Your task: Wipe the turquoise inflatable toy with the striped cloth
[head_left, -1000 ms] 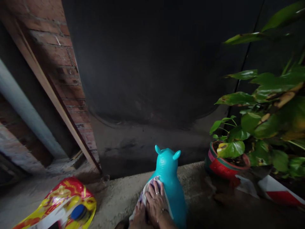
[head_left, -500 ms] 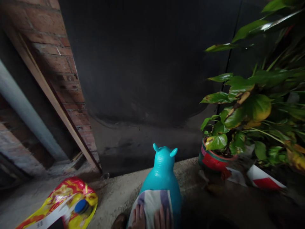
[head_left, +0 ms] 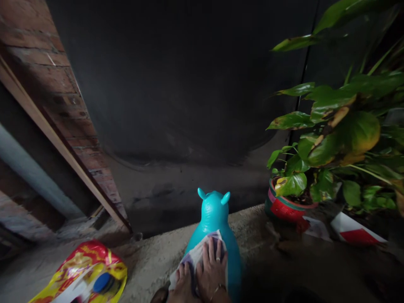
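A teal inflatable animal toy (head_left: 214, 212) with two small ears stands on a rough concrete ledge (head_left: 252, 229), facing away from me. A white and purple striped cloth (head_left: 197, 254) lies over its back. My right hand (head_left: 213, 271), wearing a ring and a bracelet, presses flat on the cloth with its fingers spread. My left hand (head_left: 181, 282) sits beside it on the cloth's left part, half cut off by the bottom edge of the view.
A leafy plant (head_left: 334, 126) in a red and green pot (head_left: 284, 206) stands on the ledge to the right. A red and yellow bag (head_left: 85, 269) with a blue cap lies at lower left. A brick wall (head_left: 63, 97), a wooden plank and a dark wall stand behind.
My right hand has slid up the toy's back with the cloth, after dropping low half a second ago. The view has shifted slightly.
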Action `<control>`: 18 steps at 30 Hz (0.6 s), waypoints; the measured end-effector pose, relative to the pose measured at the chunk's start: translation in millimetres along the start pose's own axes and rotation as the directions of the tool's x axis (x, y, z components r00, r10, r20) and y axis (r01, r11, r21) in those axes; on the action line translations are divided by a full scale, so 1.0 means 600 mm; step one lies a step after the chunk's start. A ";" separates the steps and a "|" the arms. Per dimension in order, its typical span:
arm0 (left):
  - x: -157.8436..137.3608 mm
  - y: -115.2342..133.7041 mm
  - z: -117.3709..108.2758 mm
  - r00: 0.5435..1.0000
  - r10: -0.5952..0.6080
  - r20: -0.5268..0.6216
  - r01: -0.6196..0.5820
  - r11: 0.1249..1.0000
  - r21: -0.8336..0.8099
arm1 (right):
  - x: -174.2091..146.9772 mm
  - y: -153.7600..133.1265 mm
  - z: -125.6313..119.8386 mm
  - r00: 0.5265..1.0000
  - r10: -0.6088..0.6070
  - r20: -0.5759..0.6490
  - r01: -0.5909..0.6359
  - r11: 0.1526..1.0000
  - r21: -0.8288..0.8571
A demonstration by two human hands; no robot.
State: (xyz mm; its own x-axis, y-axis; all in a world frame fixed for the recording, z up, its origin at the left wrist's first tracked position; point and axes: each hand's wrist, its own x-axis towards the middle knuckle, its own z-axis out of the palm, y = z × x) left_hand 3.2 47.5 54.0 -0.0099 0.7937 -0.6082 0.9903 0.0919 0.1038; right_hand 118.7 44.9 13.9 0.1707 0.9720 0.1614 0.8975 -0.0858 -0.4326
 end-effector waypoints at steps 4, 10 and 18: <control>0.024 -0.003 -0.008 0.996 0.078 0.033 -0.077 0.996 -0.050 | 0.024 0.006 0.000 0.999 -0.042 -0.018 0.042 0.999 -0.003; 0.003 0.004 0.008 0.998 0.056 0.006 -0.056 0.998 -0.040 | -0.001 0.017 0.023 0.978 -0.065 -0.199 0.059 0.998 -0.032; -0.049 -0.003 0.025 0.993 0.108 -0.043 -0.110 0.993 -0.039 | -0.149 0.055 0.077 0.893 -0.004 -0.451 -0.047 0.994 -0.102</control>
State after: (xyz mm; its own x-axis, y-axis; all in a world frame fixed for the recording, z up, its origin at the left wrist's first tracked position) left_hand 3.7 14.9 59.7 0.0915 0.8244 -0.5586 0.9793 0.0273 0.2007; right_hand 114.2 -34.7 -55.5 0.3321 0.7694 0.5456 0.9252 -0.1533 -0.3470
